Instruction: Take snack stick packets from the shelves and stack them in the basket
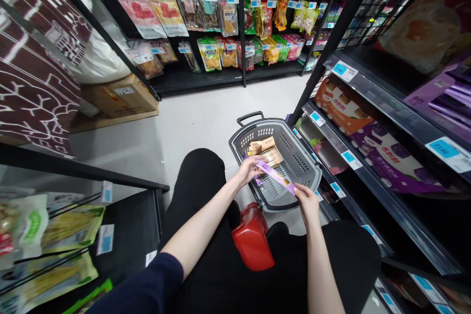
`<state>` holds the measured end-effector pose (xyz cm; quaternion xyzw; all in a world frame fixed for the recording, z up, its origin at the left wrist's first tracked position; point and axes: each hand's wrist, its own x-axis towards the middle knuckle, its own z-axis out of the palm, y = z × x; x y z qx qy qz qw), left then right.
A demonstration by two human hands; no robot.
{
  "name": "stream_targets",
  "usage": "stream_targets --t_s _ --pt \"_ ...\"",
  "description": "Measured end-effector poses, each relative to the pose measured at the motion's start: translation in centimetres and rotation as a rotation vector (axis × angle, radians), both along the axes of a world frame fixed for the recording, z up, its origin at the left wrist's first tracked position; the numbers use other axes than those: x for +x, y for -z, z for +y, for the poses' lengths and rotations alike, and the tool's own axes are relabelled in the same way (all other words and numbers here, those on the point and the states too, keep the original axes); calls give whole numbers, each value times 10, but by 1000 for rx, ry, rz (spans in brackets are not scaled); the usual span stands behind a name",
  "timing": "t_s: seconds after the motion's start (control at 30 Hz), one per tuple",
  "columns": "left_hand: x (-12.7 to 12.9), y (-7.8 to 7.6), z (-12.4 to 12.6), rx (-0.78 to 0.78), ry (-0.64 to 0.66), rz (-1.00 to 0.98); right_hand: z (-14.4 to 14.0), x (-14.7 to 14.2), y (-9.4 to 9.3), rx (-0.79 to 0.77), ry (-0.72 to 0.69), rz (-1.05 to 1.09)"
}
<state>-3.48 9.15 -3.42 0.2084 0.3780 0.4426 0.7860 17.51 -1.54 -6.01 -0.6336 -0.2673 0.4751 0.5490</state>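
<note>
Left hand (248,170), right hand (308,201) extended, pinching packet (275,175).

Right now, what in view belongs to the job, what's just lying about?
In the job:
- purple packet, held at both ends
- grey basket beneath
- brown packs inside

Just about:
- cardboard box
- pink hanging bag
- purple shelf carton

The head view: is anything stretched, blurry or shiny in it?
In the head view, the right-hand shelf stretches outward; in the head view, the upper-right package looks soft; in the head view, the red object carries pale glints, while the purple packet shows fairly clearly.
</note>
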Motion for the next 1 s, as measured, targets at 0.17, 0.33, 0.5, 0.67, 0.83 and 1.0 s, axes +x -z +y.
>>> stream_targets --t_s 0.17,0.33,0.5,0.67,0.83,1.0 --pt "5 4 -2 -10 -41 161 0 -1 -3 -42 49 125" --pt "6 5 -3 24 -27 134 -3 -7 -10 -176 -118 244" --pt "6 6 -2 47 -77 134 -4 -7 -14 -183 -217 146" --pt "-3 4 7 33 -422 236 -10 6 6 -273 -37 55" --pt "-11 -4 10 -44 -470 158 -17 6 33 -442 -14 -76" --pt "-14 -11 9 -83 -508 98 17 -43 50 -375 -158 -197"
